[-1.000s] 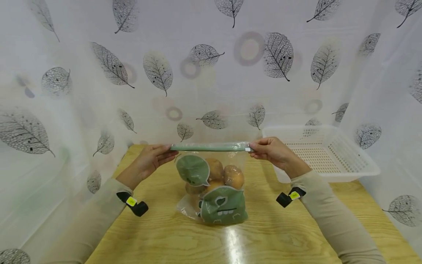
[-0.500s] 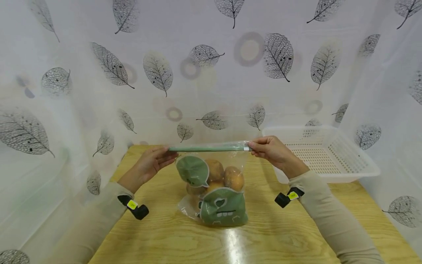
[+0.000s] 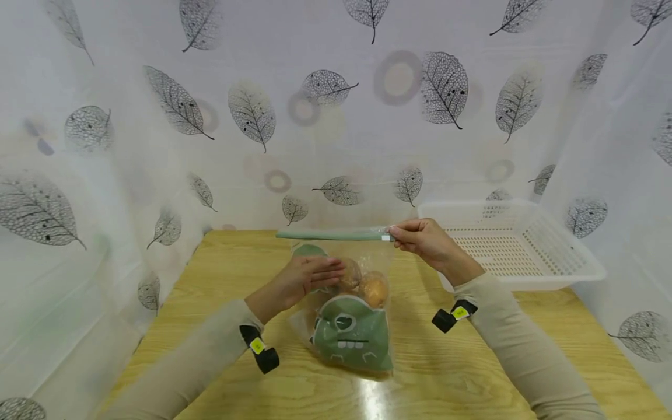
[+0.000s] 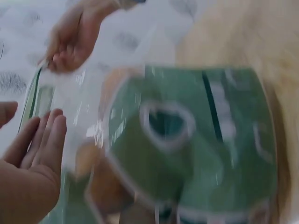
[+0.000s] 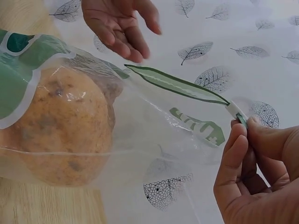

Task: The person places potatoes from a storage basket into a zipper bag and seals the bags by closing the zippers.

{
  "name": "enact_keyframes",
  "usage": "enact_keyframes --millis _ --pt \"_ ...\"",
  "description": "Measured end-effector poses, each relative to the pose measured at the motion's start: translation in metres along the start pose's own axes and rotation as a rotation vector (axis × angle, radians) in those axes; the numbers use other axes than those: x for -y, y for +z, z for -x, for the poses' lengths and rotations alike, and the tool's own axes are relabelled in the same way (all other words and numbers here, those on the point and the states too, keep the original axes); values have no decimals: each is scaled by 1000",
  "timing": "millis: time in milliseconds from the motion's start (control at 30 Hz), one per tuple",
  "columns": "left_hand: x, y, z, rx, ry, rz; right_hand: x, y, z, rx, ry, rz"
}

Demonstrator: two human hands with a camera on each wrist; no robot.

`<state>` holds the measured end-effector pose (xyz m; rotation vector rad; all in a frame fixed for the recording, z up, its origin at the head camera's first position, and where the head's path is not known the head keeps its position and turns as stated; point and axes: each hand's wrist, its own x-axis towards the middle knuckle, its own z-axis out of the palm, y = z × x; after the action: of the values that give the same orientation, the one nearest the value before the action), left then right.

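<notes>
A clear slider zip bag [image 3: 353,338] with green cartoon prints stands on the table, holding several brown potatoes [image 5: 65,126]. My right hand [image 3: 422,242] pinches the right end of its green zip strip [image 3: 336,235], thumb and fingers at the white slider [image 5: 237,112]. In the right wrist view the bag's mouth gapes between its green edges. My left hand [image 3: 301,280] is off the strip, its fingers extended in front of the bag's upper part, overlapping the potatoes in the head view. The strip's left end has no hand on it.
A white perforated plastic basket [image 3: 551,281] stands at the back right, behind my right forearm. The wooden table [image 3: 446,373] runs to a pale leaf-printed curtain [image 3: 336,146] at the back and sides.
My left hand has let go of the strip's left end and moved right and down, in front of the bag. My right hand keeps its pinch, slightly further left. The bag's bottom has shifted nearer.
</notes>
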<state>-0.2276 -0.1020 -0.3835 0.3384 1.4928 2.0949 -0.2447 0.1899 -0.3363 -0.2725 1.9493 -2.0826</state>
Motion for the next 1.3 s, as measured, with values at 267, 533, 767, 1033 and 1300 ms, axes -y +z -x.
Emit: enact_keyframes --millis 267,533,767,1033,1300 --pt "1 49 -30 -21 -67 76 0 4 -1 -10 2 -12" --pt "6 64 -47 -61 -73 142 0 4 2 -15 12 1" --pt "8 72 -54 -82 -65 148 -1 2 2 -28 32 -5" --pt "8 77 -61 -121 -36 172 -2 0 3 -12 23 3" --pt "9 83 -65 -157 -26 196 -1 1 4 -21 26 17"
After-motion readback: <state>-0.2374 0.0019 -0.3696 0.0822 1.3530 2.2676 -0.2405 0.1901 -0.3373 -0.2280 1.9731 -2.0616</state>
